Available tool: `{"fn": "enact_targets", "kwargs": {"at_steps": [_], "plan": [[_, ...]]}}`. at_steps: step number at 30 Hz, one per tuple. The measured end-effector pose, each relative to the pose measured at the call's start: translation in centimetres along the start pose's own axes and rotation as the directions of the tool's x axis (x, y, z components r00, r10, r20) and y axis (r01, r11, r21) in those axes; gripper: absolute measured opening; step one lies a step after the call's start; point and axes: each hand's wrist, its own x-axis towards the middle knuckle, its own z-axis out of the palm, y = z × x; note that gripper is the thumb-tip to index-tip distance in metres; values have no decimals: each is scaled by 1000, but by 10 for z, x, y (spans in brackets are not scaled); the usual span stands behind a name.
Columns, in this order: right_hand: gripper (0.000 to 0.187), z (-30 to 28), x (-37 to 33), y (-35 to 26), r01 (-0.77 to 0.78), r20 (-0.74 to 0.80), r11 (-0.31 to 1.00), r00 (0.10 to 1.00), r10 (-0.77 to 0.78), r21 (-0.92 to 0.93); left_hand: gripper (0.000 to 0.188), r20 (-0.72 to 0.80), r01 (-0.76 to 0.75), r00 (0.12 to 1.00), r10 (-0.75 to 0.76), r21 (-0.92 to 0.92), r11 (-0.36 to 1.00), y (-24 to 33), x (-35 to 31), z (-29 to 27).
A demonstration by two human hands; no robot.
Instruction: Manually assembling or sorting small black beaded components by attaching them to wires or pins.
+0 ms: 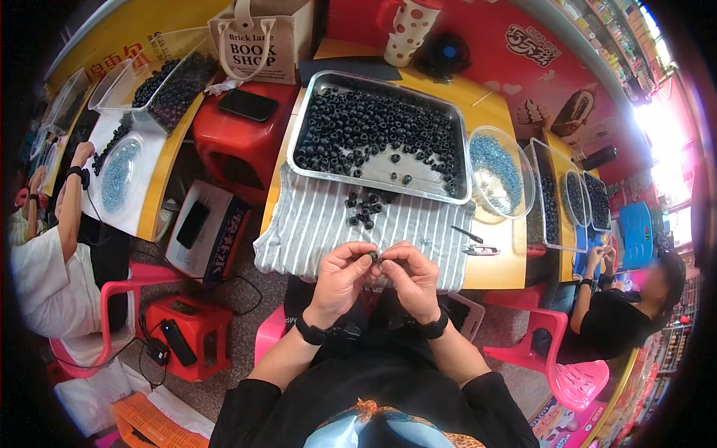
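Observation:
My left hand (345,278) and my right hand (411,278) meet in front of my chest, above the near edge of the striped cloth. Between their fingertips is a small dark round piece (373,257); both hands pinch it, and the fingers cover most of it. Just beyond, a little pile of black ring-like pieces (364,210) lies on the grey-and-white striped cloth (299,224). Behind the pile stands a metal tray (358,178) with many more of the black pieces. To its right, a clear round bowl (527,196) holds small light-blue translucent pieces.
A dark slim tool (467,234) and small snips (482,251) lie right of the cloth. At the back are a cloth bag (261,45), a spotted tumbler (409,33) and a phone (248,105) on a red stool. People work at tables on the left and right.

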Motion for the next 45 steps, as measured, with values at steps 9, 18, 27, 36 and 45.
{"fn": "enact_targets", "kwargs": {"at_steps": [9,18,27,36,45], "plan": [[12,1,3,-1,125,3,965,992,-128,-229,18,-11,23,1000,-22,44,999,4,-3,2],[12,-5,2,6,143,25,933,989,-143,-329,16,27,-37,999,35,75,996,2,-3,0],[5,-12,10,-15,-22,154,994,987,39,-110,41,29,-99,995,95,184,978,4,-4,6],[28,-24,17,-39,15,446,982,892,71,-187,64,141,-112,986,90,156,981,7,-4,5],[16,-20,4,-27,157,444,978,892,-80,-139,65,232,-16,973,-5,87,996,5,-3,0]]}}
